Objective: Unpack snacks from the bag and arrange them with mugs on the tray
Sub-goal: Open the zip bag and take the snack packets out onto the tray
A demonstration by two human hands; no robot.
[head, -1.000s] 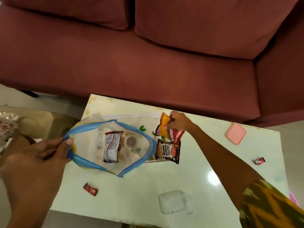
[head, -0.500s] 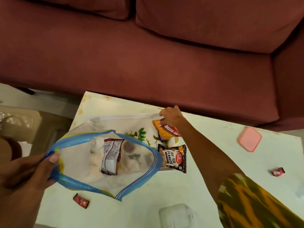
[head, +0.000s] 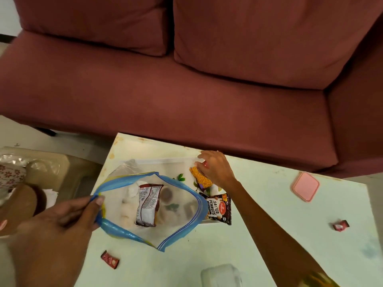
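Observation:
My left hand (head: 62, 222) pinches the blue rim of a clear zip bag (head: 182, 228) and holds it open above the table. Inside the bag lies a brown and white snack packet (head: 147, 204). Through the plastic I see the white leaf-patterned tray (head: 165, 163) with blurred mugs on it. My right hand (head: 215, 169) rests on an orange snack packet (head: 201, 178) lying on the tray's right part, fingers curled over its far end. A dark salted peanuts packet (head: 218, 208) lies just in front of it on the tray's near right corner.
The pale table (head: 269, 224) carries a pink lid (head: 306, 186) at the right, a red candy (head: 341, 225) further right, another red candy (head: 109, 259) near the front, and a clear plastic tub (head: 220, 275) at the front edge. A maroon sofa (head: 186, 90) stands behind the table.
My right hand has carried the orange packet down from the air and laid it on the tray behind the peanuts. The bag in my left hand stays held open.

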